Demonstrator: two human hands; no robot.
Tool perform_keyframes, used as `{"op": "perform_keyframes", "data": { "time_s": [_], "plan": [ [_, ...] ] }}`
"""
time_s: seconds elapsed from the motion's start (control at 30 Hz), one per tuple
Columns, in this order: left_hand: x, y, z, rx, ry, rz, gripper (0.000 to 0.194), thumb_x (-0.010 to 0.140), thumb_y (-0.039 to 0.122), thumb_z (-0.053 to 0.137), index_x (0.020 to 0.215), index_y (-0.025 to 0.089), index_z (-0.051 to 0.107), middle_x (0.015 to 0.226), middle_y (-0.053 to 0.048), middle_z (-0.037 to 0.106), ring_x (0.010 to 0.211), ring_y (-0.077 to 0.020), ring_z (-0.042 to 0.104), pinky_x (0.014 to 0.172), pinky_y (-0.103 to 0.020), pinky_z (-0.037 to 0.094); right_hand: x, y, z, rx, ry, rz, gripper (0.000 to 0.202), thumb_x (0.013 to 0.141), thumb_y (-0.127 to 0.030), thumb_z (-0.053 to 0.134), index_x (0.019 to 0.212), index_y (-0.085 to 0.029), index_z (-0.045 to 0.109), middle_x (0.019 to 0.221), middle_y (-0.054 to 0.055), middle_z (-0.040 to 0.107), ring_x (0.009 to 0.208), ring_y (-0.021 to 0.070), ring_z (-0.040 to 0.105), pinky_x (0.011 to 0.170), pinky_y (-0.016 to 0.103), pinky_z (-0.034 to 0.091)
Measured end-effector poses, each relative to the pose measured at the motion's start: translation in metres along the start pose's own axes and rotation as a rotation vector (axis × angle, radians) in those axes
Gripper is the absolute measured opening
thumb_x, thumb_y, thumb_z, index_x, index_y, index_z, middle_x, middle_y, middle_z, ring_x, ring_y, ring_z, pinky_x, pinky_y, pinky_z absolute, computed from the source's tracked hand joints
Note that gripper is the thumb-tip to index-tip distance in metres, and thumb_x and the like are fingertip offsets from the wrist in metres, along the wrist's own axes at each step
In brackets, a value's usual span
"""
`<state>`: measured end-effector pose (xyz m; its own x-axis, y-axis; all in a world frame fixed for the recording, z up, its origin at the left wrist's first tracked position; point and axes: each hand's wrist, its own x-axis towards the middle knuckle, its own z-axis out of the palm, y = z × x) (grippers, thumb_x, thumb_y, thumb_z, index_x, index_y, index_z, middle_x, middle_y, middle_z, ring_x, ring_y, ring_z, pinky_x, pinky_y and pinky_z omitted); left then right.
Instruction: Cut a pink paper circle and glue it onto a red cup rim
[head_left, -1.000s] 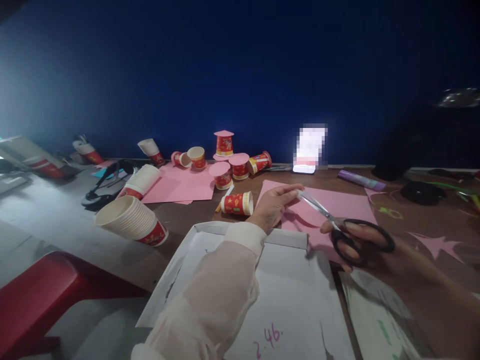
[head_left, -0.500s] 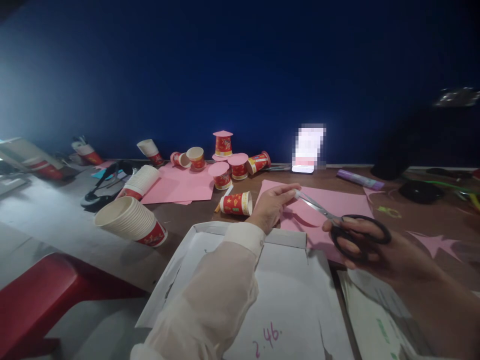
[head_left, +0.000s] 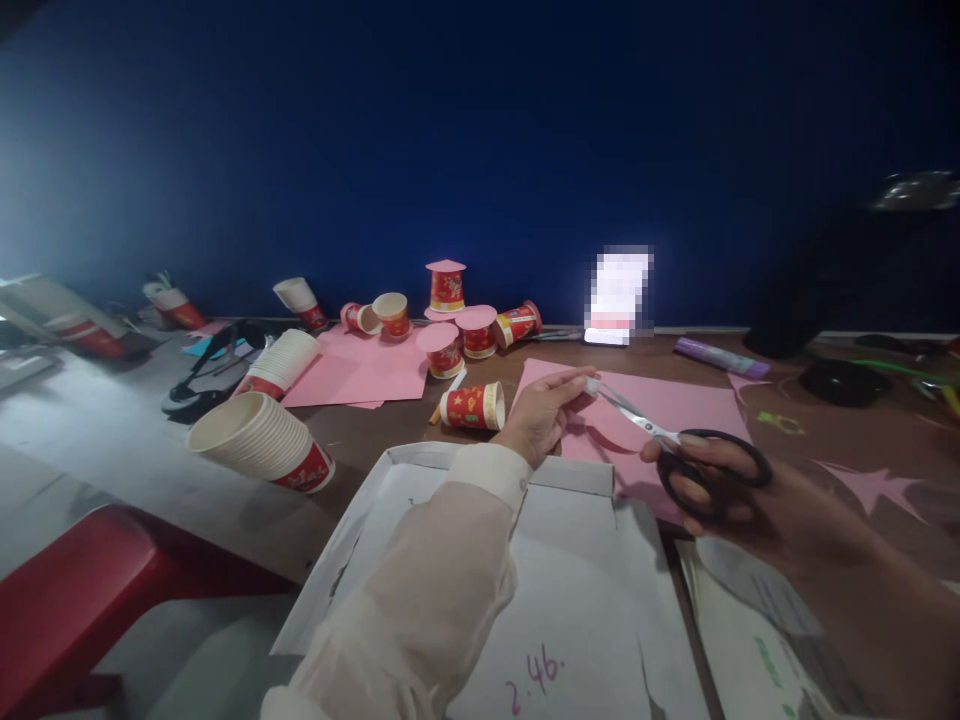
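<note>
My left hand (head_left: 546, 408) pinches a small whitish piece (head_left: 592, 385) between its fingertips, above pink paper (head_left: 675, 400). The scissors (head_left: 643, 424) are in my right hand (head_left: 720, 490), whose fingers pass through the black handles. Their blade tips reach the small piece at my left fingertips; whether they touch it is too small to tell. Beneath my hands, a curved cut edge shows in the pink paper. A red paper cup (head_left: 471, 407) lies on its side just left of my left hand.
A white box lid (head_left: 585, 580) lies in front, under my left forearm. Cup stacks (head_left: 255, 440), pink sheets (head_left: 360, 370) and pink-topped cups (head_left: 442, 350) are left. A lit phone (head_left: 616, 295) stands behind; a purple tube (head_left: 721, 358) lies right.
My right hand and the scissors have shifted slightly left, and the blades look a little closer together. My left hand has barely moved.
</note>
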<state>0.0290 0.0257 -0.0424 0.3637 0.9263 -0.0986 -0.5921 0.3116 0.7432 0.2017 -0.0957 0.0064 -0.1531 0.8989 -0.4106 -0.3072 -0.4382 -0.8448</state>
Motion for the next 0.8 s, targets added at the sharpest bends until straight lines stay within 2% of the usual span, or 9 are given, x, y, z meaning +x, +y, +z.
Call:
{"op": "perform_keyframes", "data": {
  "time_s": [0.13,0.23,0.37,0.6,0.8],
  "plan": [
    [-0.0014,0.0018,0.0033,0.008,0.012,-0.004,0.013,0.083,0.006,0.066,0.088,0.012,0.076,0.087,-0.006,0.073,0.080,-0.0102,0.066,0.083,-0.021,0.054,0.0045,0.0034,-0.0058,-0.005,-0.002,0.000,0.030,0.069,-0.048,0.081,0.076,-0.021,0.073,0.050,-0.006,0.045,0.044,0.0056,0.021,0.043,0.024,0.047],
    [-0.0006,0.0018,0.0038,-0.023,0.033,0.018,0.015,0.084,0.003,0.063,0.086,0.011,0.076,0.087,-0.007,0.073,0.079,-0.0088,0.066,0.084,-0.020,0.053,0.0063,0.0061,-0.0088,0.005,-0.013,-0.008,0.030,0.071,-0.048,0.080,0.079,-0.020,0.075,0.050,-0.006,0.046,0.043,0.0055,0.022,0.044,0.024,0.048],
    [-0.0002,0.0019,0.0028,-0.018,0.049,-0.021,0.015,0.084,0.004,0.064,0.089,0.012,0.076,0.086,-0.007,0.073,0.076,-0.0095,0.067,0.078,-0.019,0.053,0.0062,0.0082,-0.0090,0.034,-0.059,-0.027,0.031,0.070,-0.049,0.081,0.080,-0.020,0.076,0.049,-0.006,0.045,0.044,0.0068,0.025,0.043,0.025,0.049],
    [-0.0001,-0.0003,-0.0002,-0.017,0.005,-0.003,0.012,0.083,0.007,0.068,0.089,0.011,0.077,0.087,-0.008,0.073,0.078,-0.0103,0.066,0.081,-0.020,0.053,0.0063,0.0084,-0.0067,0.016,-0.060,-0.018,0.029,0.073,-0.048,0.079,0.082,-0.021,0.077,0.049,-0.005,0.041,0.045,0.0090,0.032,0.046,0.026,0.051],
    [-0.0021,0.0004,0.0005,0.005,-0.011,-0.018,0.011,0.082,0.009,0.070,0.089,0.012,0.077,0.091,-0.008,0.074,0.082,-0.0115,0.066,0.084,-0.022,0.053,0.0077,0.0099,-0.0081,0.020,-0.071,-0.015,0.028,0.074,-0.048,0.077,0.081,-0.021,0.076,0.050,-0.005,0.037,0.047,0.0093,0.031,0.046,0.026,0.049]
  ]
}}
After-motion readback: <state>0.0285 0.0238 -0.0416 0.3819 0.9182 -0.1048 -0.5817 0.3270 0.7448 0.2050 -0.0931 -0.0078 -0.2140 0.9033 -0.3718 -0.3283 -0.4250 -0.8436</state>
